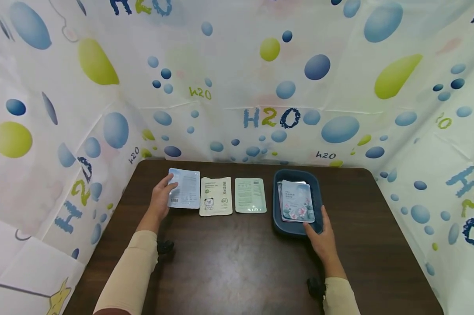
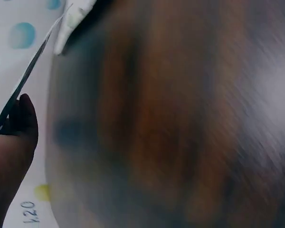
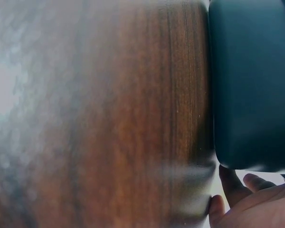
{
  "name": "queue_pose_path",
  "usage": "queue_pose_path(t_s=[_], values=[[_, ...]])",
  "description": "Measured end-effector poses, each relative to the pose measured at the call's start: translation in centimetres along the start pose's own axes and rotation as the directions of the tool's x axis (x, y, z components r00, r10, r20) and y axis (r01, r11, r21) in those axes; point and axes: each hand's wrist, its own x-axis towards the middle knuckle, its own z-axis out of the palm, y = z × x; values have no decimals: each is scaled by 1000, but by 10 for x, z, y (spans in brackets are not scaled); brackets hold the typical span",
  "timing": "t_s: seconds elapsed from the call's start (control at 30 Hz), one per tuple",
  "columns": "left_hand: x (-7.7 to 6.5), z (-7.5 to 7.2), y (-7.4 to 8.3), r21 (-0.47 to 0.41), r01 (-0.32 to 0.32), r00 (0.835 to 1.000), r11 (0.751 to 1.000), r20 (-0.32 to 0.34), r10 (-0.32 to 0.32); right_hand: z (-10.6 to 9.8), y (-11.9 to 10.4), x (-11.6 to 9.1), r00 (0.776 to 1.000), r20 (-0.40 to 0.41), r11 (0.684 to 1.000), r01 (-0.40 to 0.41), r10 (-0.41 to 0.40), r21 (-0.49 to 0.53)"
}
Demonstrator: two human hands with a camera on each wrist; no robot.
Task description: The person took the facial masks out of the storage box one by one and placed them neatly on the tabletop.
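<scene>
My left hand (image 1: pixel 161 195) pinches the left edge of a pale blue sachet (image 1: pixel 186 189) between thumb and fingers. In the left wrist view the sachet (image 2: pixel 28 71) shows edge-on, its surface tilted away. Beside it lies a cream sachet with a bear picture (image 1: pixel 215 197), then a pale green sachet (image 1: pixel 250 195). Further right, a dark blue plastic tray (image 1: pixel 276 218) holds a small stack of sachets, the top one light blue with pink flowers (image 1: pixel 297 201). My right hand (image 1: pixel 323 240) grips the tray's near right corner, thumb at the near rim and fingers along the right side.
Everything lies toward the far side of a dark brown wooden table (image 1: pixel 221 262). A white curtain (image 1: pixel 229 78) printed with blue and green dots and lettering hangs behind and at both sides.
</scene>
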Motion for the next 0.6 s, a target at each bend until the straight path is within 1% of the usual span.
queue_pose_path(t_s=[0.03, 0.07, 0.1, 0.13, 0.17, 0.2, 0.23, 0.27, 0.3, 0.33, 0.37, 0.4, 0.43, 0.47, 0.5, 0.6], values=[[1, -2, -3, 64, -12, 1000, 998, -4, 12, -1, 0, 0, 1000, 0, 1000, -2, 2, -2], [2, -4, -7, 136, -27, 1000, 990, -6, 28, -1, -1, 0, 1000, -1, 1000, -4, 4, -5], [4, -6, -11, 213, -47, 999, 976, -5, 49, -1, -1, 0, 1000, 0, 1000, -6, 6, -6], [6, -8, -14, 310, -68, 997, 948, -4, 73, -1, -1, 0, 1000, -1, 1000, -8, 8, -10], [7, -10, -18, 428, -91, 995, 899, 3, 99, -1, -1, 0, 1000, -2, 1000, -9, 9, -12], [8, -11, -21, 544, -113, 992, 832, 14, 125, -1, -1, 0, 1000, -3, 1000, -8, 8, -13], [9, -13, -24, 656, -133, 988, 743, 34, 148, -1, -1, 0, 1000, -4, 1000, -7, 7, -14], [9, -15, -26, 750, -150, 984, 644, 54, 167, -1, -1, 0, 1000, -5, 1000, -6, 5, -15], [10, -16, -28, 823, -162, 981, 544, 73, 181, -1, -1, 0, 1000, -6, 1000, -3, 3, -13], [10, -18, -30, 875, -170, 978, 452, 95, 185, -1, 0, 0, 1000, -8, 1000, -1, 1, -13], [9, -19, -32, 908, -174, 977, 382, 112, 180, 0, 0, 0, 1000, -7, 1000, 2, -2, -12], [9, -20, -34, 926, -173, 978, 335, 121, 171, 0, 0, -1, 1000, -7, 1000, 5, -5, -11], [8, -21, -35, 937, -172, 979, 304, 129, 156, 0, 0, -1, 1000, -7, 1000, 6, -6, -11], [8, -22, -37, 943, -167, 981, 288, 131, 140, 0, 0, 0, 1000, -7, 1000, 6, -6, -11], [8, -23, -38, 945, -164, 983, 282, 134, 124, 0, 1, 0, 1000, -6, 1000, 7, -7, -10], [8, -27, -42, 945, -167, 985, 281, 147, 90, 0, 0, 0, 1000, -6, 1000, 2, -2, -7]])
